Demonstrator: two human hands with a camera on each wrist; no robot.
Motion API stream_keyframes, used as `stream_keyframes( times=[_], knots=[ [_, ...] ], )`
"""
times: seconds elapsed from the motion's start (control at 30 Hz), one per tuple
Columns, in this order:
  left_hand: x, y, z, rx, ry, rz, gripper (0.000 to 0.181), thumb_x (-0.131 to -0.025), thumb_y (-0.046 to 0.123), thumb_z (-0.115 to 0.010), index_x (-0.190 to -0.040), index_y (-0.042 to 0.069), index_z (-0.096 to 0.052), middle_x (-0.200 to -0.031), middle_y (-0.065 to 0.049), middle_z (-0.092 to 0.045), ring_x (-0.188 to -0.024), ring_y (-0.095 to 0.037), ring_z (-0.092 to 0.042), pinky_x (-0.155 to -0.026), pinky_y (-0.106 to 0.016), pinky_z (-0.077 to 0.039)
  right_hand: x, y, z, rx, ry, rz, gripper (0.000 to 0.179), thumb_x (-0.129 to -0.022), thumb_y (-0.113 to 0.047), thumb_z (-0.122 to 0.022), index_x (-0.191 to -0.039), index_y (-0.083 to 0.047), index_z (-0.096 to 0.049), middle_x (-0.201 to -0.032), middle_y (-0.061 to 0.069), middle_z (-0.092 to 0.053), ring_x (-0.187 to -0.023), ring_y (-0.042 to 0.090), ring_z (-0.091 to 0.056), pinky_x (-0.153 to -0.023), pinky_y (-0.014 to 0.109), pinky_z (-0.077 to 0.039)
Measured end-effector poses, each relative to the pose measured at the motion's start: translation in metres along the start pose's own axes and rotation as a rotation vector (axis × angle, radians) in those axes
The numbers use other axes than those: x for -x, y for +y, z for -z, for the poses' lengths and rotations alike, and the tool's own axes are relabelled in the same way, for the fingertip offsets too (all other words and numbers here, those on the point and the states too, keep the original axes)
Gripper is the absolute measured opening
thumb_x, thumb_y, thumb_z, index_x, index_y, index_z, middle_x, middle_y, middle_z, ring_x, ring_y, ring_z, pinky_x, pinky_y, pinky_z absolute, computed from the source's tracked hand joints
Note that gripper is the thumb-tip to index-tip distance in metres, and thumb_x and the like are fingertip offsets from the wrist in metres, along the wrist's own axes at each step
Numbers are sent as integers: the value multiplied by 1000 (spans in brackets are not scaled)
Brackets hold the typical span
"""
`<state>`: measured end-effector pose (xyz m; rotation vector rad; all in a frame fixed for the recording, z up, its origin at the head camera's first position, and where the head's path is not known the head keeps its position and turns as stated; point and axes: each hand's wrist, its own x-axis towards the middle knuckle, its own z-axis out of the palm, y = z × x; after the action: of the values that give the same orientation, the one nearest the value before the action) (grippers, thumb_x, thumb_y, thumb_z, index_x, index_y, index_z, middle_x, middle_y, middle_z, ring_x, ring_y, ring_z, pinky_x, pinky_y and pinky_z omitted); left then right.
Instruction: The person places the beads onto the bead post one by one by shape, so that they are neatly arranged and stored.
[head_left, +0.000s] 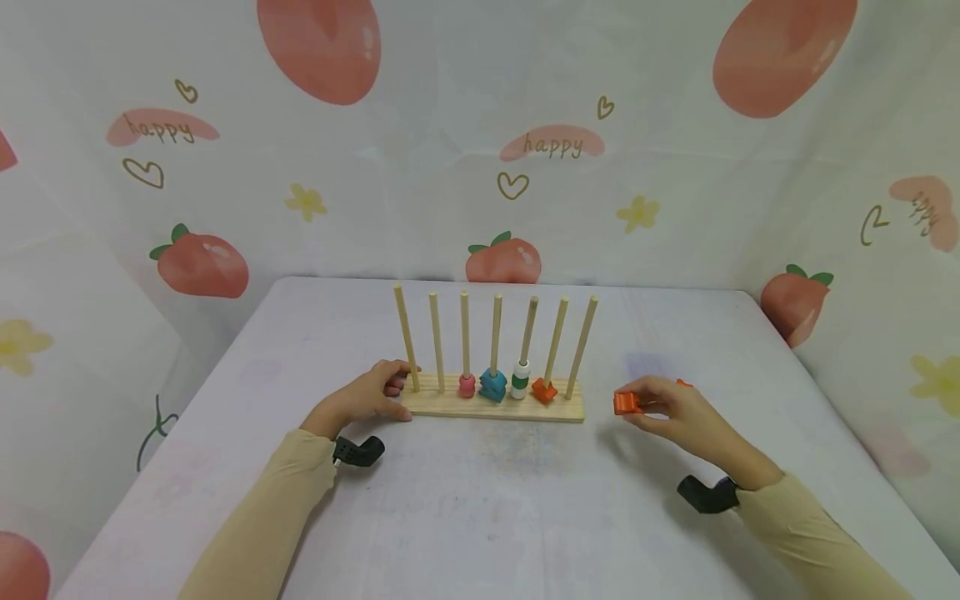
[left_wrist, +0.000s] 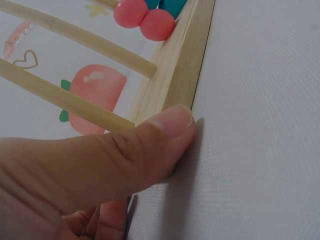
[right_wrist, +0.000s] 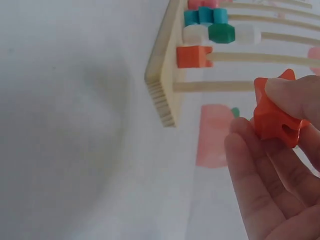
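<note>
A wooden peg board [head_left: 491, 407] with several upright rods stands mid-table. At its left end, my left hand [head_left: 372, 392] grips the base, thumb [left_wrist: 172, 122] against the front edge and fingers behind. To the right of the board, my right hand [head_left: 678, 412] pinches an orange star-shaped bead [right_wrist: 275, 112] between thumb and fingers, raised above the table; a hole shows in the bead's side. On the rods sit pink beads [head_left: 467, 386], blue beads [head_left: 492, 386], a white-green-white stack [head_left: 520, 381] and an orange bead [head_left: 544, 390]. The two leftmost rods and the rightmost one are bare.
Another orange piece [head_left: 684, 382] peeks out behind my right hand, mostly hidden by it. The white-covered table [head_left: 480, 517] meets a hanging cloth [head_left: 420, 167] printed with peaches, hearts and flowers at the back.
</note>
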<state>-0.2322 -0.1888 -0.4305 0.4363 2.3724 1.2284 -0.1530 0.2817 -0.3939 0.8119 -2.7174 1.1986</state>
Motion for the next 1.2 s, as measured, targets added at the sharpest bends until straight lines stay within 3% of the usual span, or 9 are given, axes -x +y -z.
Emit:
stream_keyframes(
  times=[0.2,0.43,0.8,1.2],
  knots=[
    [1,0,0,-4,1,6,79,-72,8,-84,-139,0,-44,-129,-20,-37,-112,-28,-41,-100,-42,-38,-9,-9,0,10,24,42,32,-77,5,-76,-104,-6,-63,-98,2,-67,-86,0,-63,-78,15,-52],
    [-1,0,0,-7,-3,9,78,-73,9,-83,-139,-1,-42,-127,-21,-36,-111,-29,-40,-99,-43,-37,-20,-21,2,-14,83,183,39,-73,10,-77,-106,-6,-64,-98,4,-65,-83,5,-62,-76,13,-51],
    [-1,1,0,-18,3,17,79,-73,8,-83,-138,-5,-40,-127,-22,-38,-111,-29,-42,-99,-43,-38,-33,-42,10,-41,150,183,40,-74,8,-77,-109,-2,-61,-99,7,-66,-84,4,-62,-77,14,-51],
    [0,2,0,-32,6,-3,78,-73,8,-84,-137,-4,-42,-125,-21,-38,-109,-29,-41,-97,-43,-38,-55,-70,26,-127,255,335,46,-73,18,-72,-116,4,-62,-104,-1,-64,-88,5,-61,-81,14,-50]
  ],
)
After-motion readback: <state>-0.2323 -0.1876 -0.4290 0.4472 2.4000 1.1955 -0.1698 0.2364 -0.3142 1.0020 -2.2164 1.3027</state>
